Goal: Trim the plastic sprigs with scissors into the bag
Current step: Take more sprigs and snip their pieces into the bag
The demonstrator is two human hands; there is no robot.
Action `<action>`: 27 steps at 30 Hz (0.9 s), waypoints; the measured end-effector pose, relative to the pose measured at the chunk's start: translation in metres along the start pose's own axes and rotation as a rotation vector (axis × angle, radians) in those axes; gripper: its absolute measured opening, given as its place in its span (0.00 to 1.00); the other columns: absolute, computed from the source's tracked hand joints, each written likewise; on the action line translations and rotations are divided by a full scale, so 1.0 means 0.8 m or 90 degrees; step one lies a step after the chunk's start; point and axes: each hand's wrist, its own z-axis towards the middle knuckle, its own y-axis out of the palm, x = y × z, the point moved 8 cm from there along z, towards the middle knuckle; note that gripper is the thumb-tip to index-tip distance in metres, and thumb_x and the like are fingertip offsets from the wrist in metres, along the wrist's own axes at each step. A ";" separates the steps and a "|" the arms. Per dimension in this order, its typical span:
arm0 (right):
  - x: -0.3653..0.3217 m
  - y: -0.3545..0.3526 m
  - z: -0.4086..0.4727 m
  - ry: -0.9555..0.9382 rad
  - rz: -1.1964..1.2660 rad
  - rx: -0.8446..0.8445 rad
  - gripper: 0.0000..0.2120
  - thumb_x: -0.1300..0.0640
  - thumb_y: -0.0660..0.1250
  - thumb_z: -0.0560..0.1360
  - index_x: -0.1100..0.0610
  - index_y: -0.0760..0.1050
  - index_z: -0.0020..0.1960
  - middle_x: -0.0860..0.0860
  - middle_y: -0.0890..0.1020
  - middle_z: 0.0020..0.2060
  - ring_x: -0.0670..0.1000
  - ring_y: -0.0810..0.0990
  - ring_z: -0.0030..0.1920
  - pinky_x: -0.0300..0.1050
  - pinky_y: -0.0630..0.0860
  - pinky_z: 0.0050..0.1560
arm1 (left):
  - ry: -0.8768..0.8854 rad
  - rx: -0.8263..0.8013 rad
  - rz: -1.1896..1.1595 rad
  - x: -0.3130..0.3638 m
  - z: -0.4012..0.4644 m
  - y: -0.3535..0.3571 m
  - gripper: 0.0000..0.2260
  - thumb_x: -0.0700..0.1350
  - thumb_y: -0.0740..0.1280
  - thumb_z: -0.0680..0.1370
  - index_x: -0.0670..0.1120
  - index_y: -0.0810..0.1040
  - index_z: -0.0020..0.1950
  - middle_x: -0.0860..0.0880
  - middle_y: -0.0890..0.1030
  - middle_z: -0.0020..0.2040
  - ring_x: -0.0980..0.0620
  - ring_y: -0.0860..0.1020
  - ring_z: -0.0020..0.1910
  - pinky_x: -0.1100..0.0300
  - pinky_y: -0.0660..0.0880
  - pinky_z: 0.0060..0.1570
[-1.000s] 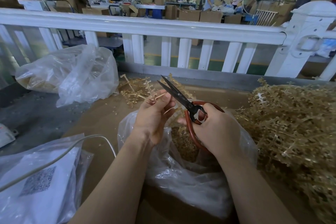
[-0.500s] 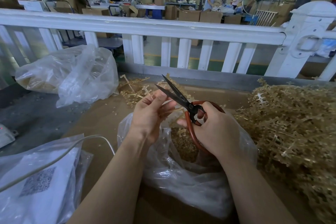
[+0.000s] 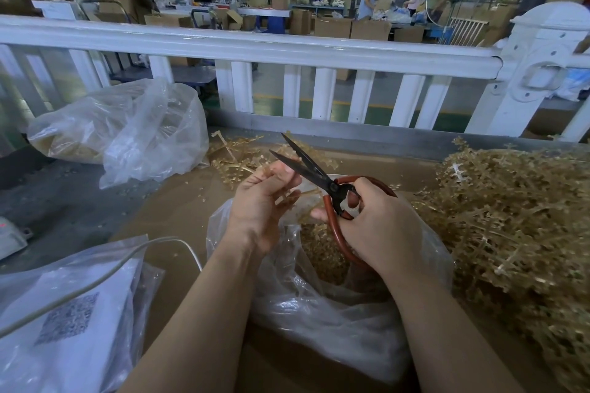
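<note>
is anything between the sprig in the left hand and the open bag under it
Nothing visible. The left hand pinches the tan plastic sprig directly above the clear plastic bag's open mouth; the red-handled black scissors in the right hand sit beside it, blades open.

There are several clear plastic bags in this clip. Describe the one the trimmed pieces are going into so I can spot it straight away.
Start at the white railing across the back, then drop to the brown table and the two hands at its middle. The bag sits directly under them, mouth open, below the scissors. Unlike the other bags to the left, it lies between the forearms and shows loose golden cuttings inside.
</note>
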 end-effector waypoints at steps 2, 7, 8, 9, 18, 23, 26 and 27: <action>-0.002 -0.001 0.000 -0.002 -0.001 0.006 0.27 0.24 0.62 0.67 0.49 0.75 0.42 0.37 0.73 0.36 0.40 0.70 0.34 0.27 0.59 0.33 | -0.001 0.009 0.003 0.000 0.001 -0.003 0.06 0.36 0.66 0.76 0.46 0.80 0.46 0.50 0.84 0.43 0.55 0.81 0.42 0.60 0.76 0.46; -0.003 -0.004 -0.001 0.005 -0.005 0.020 0.28 0.26 0.63 0.67 0.51 0.78 0.42 0.37 0.73 0.35 0.41 0.70 0.33 0.27 0.57 0.33 | -0.005 -0.001 0.014 0.000 0.000 -0.002 0.03 0.41 0.69 0.72 0.47 0.81 0.45 0.52 0.83 0.39 0.57 0.80 0.39 0.60 0.75 0.46; -0.002 -0.003 -0.001 0.008 -0.009 0.016 0.28 0.25 0.63 0.67 0.51 0.78 0.43 0.38 0.74 0.35 0.41 0.70 0.33 0.27 0.57 0.33 | -0.007 -0.005 0.016 0.000 0.000 -0.001 0.05 0.43 0.70 0.70 0.47 0.81 0.45 0.51 0.83 0.39 0.57 0.80 0.39 0.60 0.74 0.46; -0.002 -0.002 -0.002 0.008 -0.014 0.015 0.28 0.25 0.63 0.68 0.50 0.78 0.43 0.38 0.75 0.35 0.41 0.70 0.33 0.27 0.57 0.33 | -0.010 -0.008 0.017 0.000 0.000 0.000 0.06 0.44 0.71 0.68 0.48 0.81 0.44 0.52 0.83 0.39 0.57 0.80 0.39 0.60 0.74 0.46; -0.004 -0.003 -0.002 -0.004 0.012 0.030 0.28 0.25 0.63 0.68 0.51 0.79 0.41 0.43 0.84 0.37 0.41 0.71 0.32 0.25 0.59 0.34 | -0.011 -0.012 0.015 0.001 0.000 0.001 0.06 0.45 0.70 0.68 0.49 0.82 0.44 0.53 0.83 0.39 0.58 0.79 0.38 0.61 0.72 0.46; -0.005 -0.002 -0.002 -0.005 0.009 0.025 0.28 0.27 0.64 0.69 0.52 0.81 0.44 0.43 0.84 0.37 0.41 0.71 0.33 0.25 0.59 0.34 | -0.009 -0.017 0.025 0.002 -0.002 0.002 0.07 0.46 0.70 0.67 0.49 0.82 0.44 0.53 0.82 0.38 0.58 0.79 0.38 0.60 0.71 0.47; -0.004 0.000 -0.002 -0.010 0.026 0.013 0.31 0.26 0.62 0.69 0.53 0.81 0.46 0.44 0.85 0.39 0.41 0.73 0.35 0.29 0.67 0.36 | -0.009 -0.018 0.026 0.002 -0.003 0.003 0.06 0.46 0.71 0.67 0.49 0.82 0.44 0.53 0.82 0.38 0.58 0.78 0.38 0.60 0.72 0.47; -0.004 0.001 -0.002 -0.009 0.028 0.009 0.32 0.25 0.60 0.69 0.53 0.82 0.47 0.44 0.85 0.40 0.41 0.74 0.35 0.30 0.69 0.37 | -0.008 -0.019 0.026 0.002 -0.003 0.003 0.07 0.46 0.71 0.67 0.49 0.82 0.44 0.53 0.82 0.38 0.58 0.78 0.38 0.60 0.72 0.47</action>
